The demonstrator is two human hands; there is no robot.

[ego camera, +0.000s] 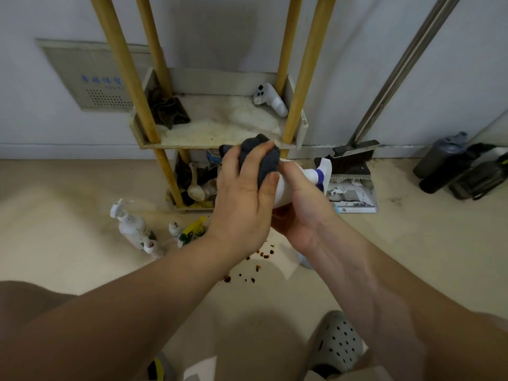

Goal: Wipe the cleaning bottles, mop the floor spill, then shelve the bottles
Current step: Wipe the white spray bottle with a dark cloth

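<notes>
The left hand (pixel 242 196) is clenched round a bunched dark grey cloth (pixel 261 158) and presses it onto the white spray bottle (pixel 283 189). The right hand (pixel 302 210) wraps that bottle from below, holding it in the air, tilted, with its purple collar and trigger head pointing right. Both hands are in front of the rack (pixel 220 145), a stained pale tray shelf on round wooden posts, and they hide part of its front lip and lower tier.

On the upper shelf a crumpled brown rag (pixel 169 111) lies at the left and a white trigger-shaped piece (pixel 270 99) leans in the right corner. The lower tier holds a pale spoon (pixel 195 185) among dark clutter.

On the beige floor, left of the hands, stand a white pump bottle (pixel 132 226) flecked with brown and a bottle with a yellow trigger (pixel 192 232). Reddish-brown spill spots (pixel 258 259) are scattered beneath the wrists. To the right sits a dirty dustpan (pixel 353 193) with a brush (pixel 351 158), and dark bottles (pixel 439 163) lie further off. A grey perforated clog (pixel 338 342) shows below.
</notes>
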